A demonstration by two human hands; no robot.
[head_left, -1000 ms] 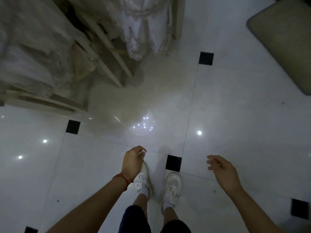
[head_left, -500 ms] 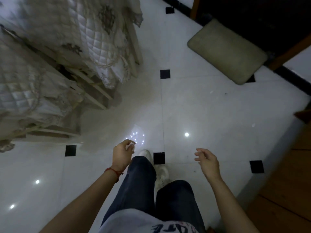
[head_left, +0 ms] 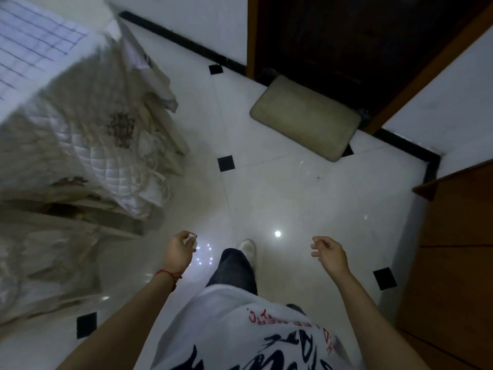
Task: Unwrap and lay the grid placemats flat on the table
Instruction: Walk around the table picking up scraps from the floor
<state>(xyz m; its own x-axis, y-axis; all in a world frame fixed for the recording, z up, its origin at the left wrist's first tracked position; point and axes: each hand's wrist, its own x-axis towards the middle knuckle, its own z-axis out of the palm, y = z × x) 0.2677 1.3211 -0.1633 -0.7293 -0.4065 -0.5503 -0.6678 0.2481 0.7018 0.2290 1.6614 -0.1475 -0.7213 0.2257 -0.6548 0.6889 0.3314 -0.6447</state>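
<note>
I am standing on a glossy white tiled floor [head_left: 306, 198] with small black inset squares, looking down past my white printed shirt [head_left: 240, 329] and dark trousers. One white shoe [head_left: 247, 248] shows ahead of my leg.

My left hand [head_left: 179, 252] is out in front of me at waist height, curled closed around a small crumpled white scrap [head_left: 191, 238] that peeks out between thumb and fingers. A red string [head_left: 168, 275] circles that wrist. My right hand [head_left: 329, 253] hangs empty over the floor, fingers loosely curled and apart, touching nothing. The two hands are well apart, with my leg between them.

The grid placemat [head_left: 32, 46] lies at the top left corner of the view, white with thin dark lines, flat on the table [head_left: 88, 49] there. It is blurred and cut by the frame edge, so I cannot tell how many mats there are. It is well away from both hands. Below the table edge hangs a quilted cream cover [head_left: 88, 145] with brownish embroidered patches, draped over what looks like a chair.

A beige mat [head_left: 306, 118] lies on the floor before a dark doorway [head_left: 360, 41]. Wooden furniture [head_left: 453, 249] stands at my right.
</note>
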